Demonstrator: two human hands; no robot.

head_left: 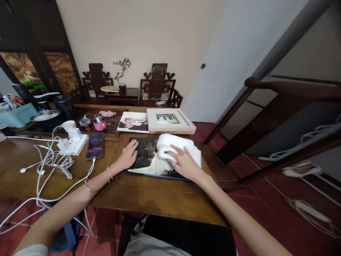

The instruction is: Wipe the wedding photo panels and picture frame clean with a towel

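A dark wedding photo panel [144, 161] lies flat on the wooden table [149, 195] in front of me. My left hand [128, 155] rests on the panel's left edge, fingers stretched out and holding nothing. On the panel's right half, my right hand [183, 161] presses a fluffy white cloth [177, 142] down, with its fingers bent into the folds. The cloth covers much of the panel's upper right and hangs past its right edge. Just behind lie a white-framed picture [183, 124] and a photo album [133, 122], side by side.
To the left are a phone [94, 146] on a charging cable, a white power strip [73, 142], tangled white cables [39, 177] and a clear hair claw [65, 166]. A pink cup [99, 124] stands on the tea tray. A wooden chair [266, 124] stands at the right.
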